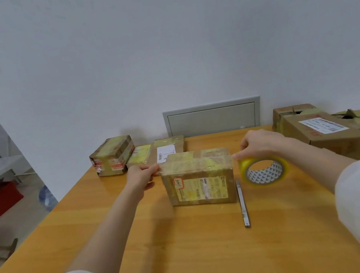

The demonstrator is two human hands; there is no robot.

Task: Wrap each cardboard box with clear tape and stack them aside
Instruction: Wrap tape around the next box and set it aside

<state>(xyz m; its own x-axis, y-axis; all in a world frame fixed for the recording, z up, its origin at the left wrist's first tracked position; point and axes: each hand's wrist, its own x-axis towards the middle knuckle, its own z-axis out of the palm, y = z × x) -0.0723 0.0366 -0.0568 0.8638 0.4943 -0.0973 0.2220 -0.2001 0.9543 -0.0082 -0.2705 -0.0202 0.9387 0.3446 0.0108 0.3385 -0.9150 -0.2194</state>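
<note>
At the middle of the orange wooden table (188,248) stands the brown rectangular cardboard box (198,177) with a yellowed label on its near face; every position below is referred to it. The left hand (142,177) grips its upper left edge, fingers curled onto the top, apparently to brace it against a sideways pull. The right hand (259,143) is closed over the yellow-tinted roll of clear tape (265,171), held on edge just off the box's upper right corner. A glossy film lies across the top face, so taping is judged under way, though no free strand is discernible between roll and corner. A slim grey metal cutter (242,203) lies on the table just right of the box, below the roll and within reach for severing the tape. Behind and to the left sit tape-wrapped brown parcels (112,156), judged finished. Well to the right sit opened brown cartons (324,134), judged pending. Bare table lies in front of the box up to the near edge, giving room to turn it; the cutter narrows the right side.
</note>
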